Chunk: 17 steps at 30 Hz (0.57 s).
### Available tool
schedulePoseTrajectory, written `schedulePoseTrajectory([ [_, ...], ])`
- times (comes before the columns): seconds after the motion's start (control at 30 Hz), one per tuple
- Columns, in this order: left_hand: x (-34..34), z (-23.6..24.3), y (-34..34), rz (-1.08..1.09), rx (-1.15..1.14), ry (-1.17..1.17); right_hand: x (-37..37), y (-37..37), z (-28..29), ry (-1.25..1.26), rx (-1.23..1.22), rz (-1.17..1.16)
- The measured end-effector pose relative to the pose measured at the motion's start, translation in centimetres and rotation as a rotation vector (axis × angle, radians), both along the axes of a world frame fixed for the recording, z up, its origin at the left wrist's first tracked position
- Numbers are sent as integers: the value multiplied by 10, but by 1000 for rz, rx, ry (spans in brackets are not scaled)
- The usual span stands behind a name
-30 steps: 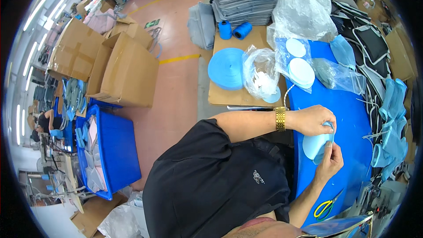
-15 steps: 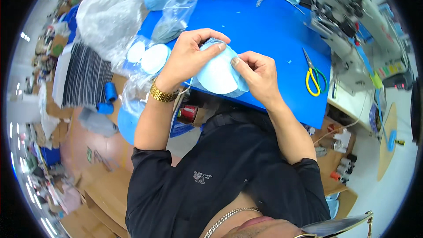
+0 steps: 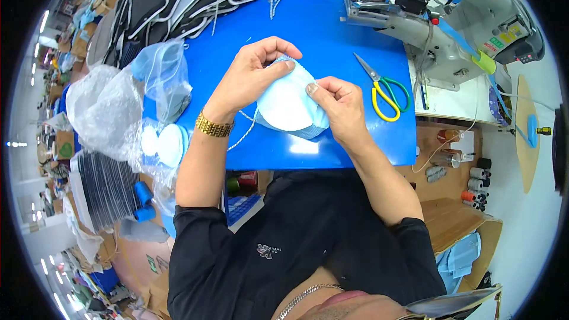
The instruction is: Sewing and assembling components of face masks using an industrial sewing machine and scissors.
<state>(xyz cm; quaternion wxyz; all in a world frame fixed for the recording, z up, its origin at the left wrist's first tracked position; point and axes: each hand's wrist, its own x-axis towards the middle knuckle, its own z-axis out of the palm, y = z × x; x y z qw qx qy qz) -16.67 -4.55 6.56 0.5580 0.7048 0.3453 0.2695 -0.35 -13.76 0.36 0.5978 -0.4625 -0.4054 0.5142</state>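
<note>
Over the blue tabletop (image 3: 323, 29), both hands hold a light blue fabric piece (image 3: 310, 131) with a pale round disc (image 3: 288, 108) lying against it. My left hand (image 3: 256, 75) pinches its upper left edge between thumb and fingers. At the right edge, the thumb of my right hand (image 3: 342, 106) presses on the disc, its fingers curled behind. A thin whitish cord (image 3: 242, 137) trails from the fabric's left side. To the right of my right hand lie scissors (image 3: 383, 92) with yellow and green handles, blades slightly apart.
A sewing machine (image 3: 409, 21) stands at the far right. On the left are clear plastic bags (image 3: 104, 109), more pale discs (image 3: 170, 145), a stack of dark pieces (image 3: 109, 186) and blue thread spools (image 3: 143, 193). Black pieces with light piping (image 3: 160, 12) cover the far edge.
The whole view has shifted, bringing more of the table's far side and sewing machine into sight. Both hands keep their hold on the fabric piece and disc, with only slight finger movement.
</note>
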Motion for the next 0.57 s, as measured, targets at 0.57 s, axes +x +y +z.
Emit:
schedulePoseTrajectory([
  [0.57, 88, -2, 113, -235, -188, -49, 64, 69, 4, 128, -29, -208],
])
